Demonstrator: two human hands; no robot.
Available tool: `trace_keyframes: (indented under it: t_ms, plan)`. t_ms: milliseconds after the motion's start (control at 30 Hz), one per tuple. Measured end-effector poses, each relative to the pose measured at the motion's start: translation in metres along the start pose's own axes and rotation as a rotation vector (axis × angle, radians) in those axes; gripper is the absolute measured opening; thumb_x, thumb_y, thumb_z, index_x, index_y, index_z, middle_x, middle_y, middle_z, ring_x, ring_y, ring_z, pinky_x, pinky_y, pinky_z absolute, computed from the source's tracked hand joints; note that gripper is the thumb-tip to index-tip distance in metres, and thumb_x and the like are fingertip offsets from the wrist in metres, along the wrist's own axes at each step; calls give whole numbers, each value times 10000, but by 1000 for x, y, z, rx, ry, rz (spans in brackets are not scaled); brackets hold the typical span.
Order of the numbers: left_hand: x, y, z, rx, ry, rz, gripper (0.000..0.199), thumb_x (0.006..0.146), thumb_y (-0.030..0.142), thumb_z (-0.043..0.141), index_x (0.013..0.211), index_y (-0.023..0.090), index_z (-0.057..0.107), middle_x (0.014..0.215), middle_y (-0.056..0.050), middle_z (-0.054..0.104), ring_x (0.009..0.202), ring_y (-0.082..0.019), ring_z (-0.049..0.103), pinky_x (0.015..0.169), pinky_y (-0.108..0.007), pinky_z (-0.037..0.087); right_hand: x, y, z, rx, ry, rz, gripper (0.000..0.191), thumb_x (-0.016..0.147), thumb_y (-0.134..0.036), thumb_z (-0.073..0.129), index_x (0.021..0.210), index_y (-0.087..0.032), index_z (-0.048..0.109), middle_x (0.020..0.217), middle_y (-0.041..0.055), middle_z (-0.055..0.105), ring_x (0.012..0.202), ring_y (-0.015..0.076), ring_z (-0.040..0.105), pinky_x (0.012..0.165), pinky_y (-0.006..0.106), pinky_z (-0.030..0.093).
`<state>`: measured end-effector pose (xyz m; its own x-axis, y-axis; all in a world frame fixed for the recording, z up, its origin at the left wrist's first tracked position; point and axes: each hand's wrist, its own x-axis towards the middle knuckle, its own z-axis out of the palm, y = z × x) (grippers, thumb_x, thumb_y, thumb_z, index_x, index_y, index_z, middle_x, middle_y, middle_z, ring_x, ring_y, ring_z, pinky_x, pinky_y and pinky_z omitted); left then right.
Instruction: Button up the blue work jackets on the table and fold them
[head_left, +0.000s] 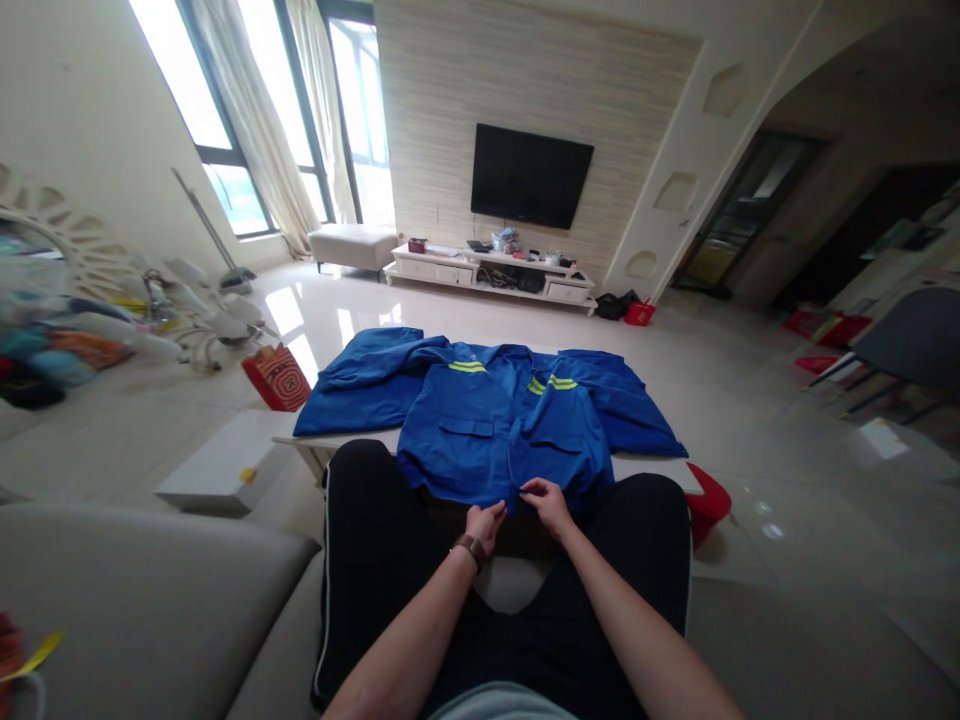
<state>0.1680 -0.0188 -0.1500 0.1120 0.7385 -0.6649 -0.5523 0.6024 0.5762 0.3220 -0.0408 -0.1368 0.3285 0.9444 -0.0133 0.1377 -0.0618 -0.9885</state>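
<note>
A blue work jacket with yellow-green stripes lies spread, front up, over a low white table, its collar away from me. Its sleeves reach out to both sides, over more blue cloth. My left hand, with a brown-strapped watch on the wrist, is closed on the bottom hem near the front opening. Just across the opening, my right hand pinches the lower corner of the other front panel. Both hands are close together at the table's near edge, between my knees. Fingertip details are too small to make out.
A red patterned bag stands left of the table, near a white box. Something red is by the table's right end. Grey sofa cushions lie at my left. A TV cabinet stands along the far wall.
</note>
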Motion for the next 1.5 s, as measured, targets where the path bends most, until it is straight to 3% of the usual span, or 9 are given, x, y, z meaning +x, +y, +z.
trace_keyframes:
  t_ms: [400,767,1133,1500]
  plan:
    - [-6,-4,-9,140,-61,108,313,634,80,902,698,114,598,705,-68,711,659,-150,693,702,-280,592,-6,9,10,-97,-113,-49,186,739,-346,751,854,-203,780,858,59,766,823,229,691,793,348,515]
    - [4,-9,-9,207,-181,134,337,544,239,944,664,95,664,655,-70,703,617,-152,663,641,-254,533,-12,8,9,-155,-122,-72,175,728,-325,743,849,-202,717,799,21,724,765,192,658,724,299,503]
    - [3,-6,-6,190,-174,103,280,585,161,912,658,93,651,665,-74,701,614,-140,660,651,-250,550,-16,2,7,-243,-60,-120,180,774,-339,683,861,-208,771,882,60,757,848,225,681,791,337,509]
    - [6,-8,-5,152,-141,74,293,666,94,827,603,143,545,603,-18,635,627,-133,664,738,-283,590,-14,9,6,-259,-80,-85,221,763,-396,721,836,-195,781,812,53,757,758,206,664,727,315,498]
